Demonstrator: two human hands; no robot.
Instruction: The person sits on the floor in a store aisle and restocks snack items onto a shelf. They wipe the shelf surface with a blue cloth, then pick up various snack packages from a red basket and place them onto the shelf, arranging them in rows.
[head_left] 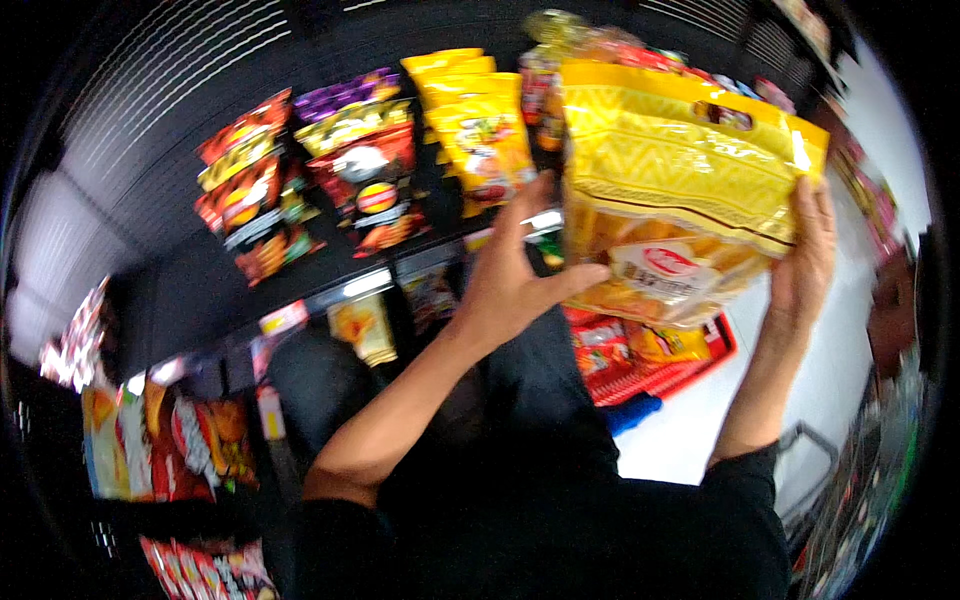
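Note:
A large yellow snack bag [680,165] with a cut-out handle and a clear lower part is held up in front of me, to the right. Golden-brown food shows through its clear part. My right hand [805,250] grips the bag's right edge, fingers around its side. My left hand [515,265] is at the bag's lower left edge, thumb lying on its front and fingers along the side, partly hidden. Behind the left hand, yellow snack packets [475,130] stand on the black shelf [150,300].
Red and purple chip bags [365,180] and dark red chip bags [255,195] stand farther left on the shelf. More snack bags [170,440] are on a lower shelf at left. A red shopping basket [715,350] with packets sits on the white floor [670,445] below the bag.

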